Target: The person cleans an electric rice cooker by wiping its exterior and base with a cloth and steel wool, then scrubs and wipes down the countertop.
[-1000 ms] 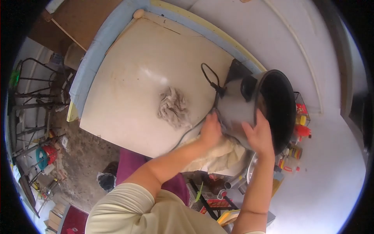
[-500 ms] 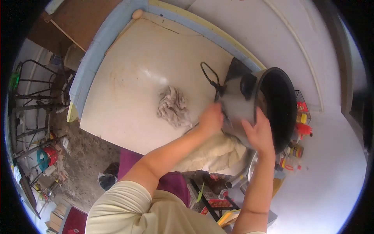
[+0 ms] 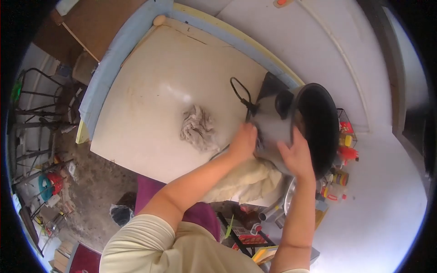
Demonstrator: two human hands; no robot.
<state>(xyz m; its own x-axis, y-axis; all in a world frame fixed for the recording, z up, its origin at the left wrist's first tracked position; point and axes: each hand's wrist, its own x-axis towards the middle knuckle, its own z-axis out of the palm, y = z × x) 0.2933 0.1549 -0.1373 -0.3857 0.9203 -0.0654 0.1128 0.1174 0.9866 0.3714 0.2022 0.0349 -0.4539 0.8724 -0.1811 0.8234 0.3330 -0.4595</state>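
A large grey pot [image 3: 268, 120] with a black interior lies tipped on its side at the table's right end, its mouth facing right. My right hand [image 3: 298, 154] grips the near part of its rim, thumb outside and fingers over the edge. At the pot's base, my left hand [image 3: 243, 140] is closed against the lower edge, fingertips partly hidden. A black cord loop [image 3: 241, 93] sticks out from the base. Left of my left hand, a crumpled grey rag [image 3: 198, 128] lies on the table. Under my forearms rests a beige cloth [image 3: 250, 182].
The white table [image 3: 136, 104] has a blue raised border [image 3: 111, 59] along its back and left side. An egg-shaped object [image 3: 159, 20] sits in the far corner. Bottles and jars [image 3: 339, 177] stand right of the pot by the wall. A purple stool or cloth [image 3: 200, 216] is below the table edge.
The view has shifted slightly. Both hands stay on the tipped pot, which keeps nearly the same tilt. The rag has not moved on the table.
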